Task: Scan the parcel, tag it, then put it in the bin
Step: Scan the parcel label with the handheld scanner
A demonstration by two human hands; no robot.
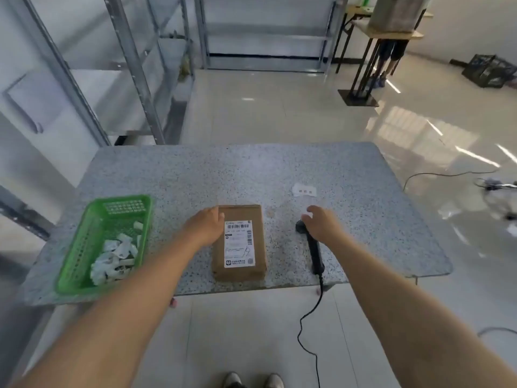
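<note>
Right hand [321, 226], fingers loosely spread and empty, hovers over the barcode scanner [312, 247], whose handle runs toward 6 o'clock; left hand [205, 228] lies flat against the parcel [239, 243].

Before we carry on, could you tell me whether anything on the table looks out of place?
Mostly tidy. One tag lies loose on the table beyond the scanner, apart from the scraps heaped in the basket. The parcel looks undamaged.
</note>
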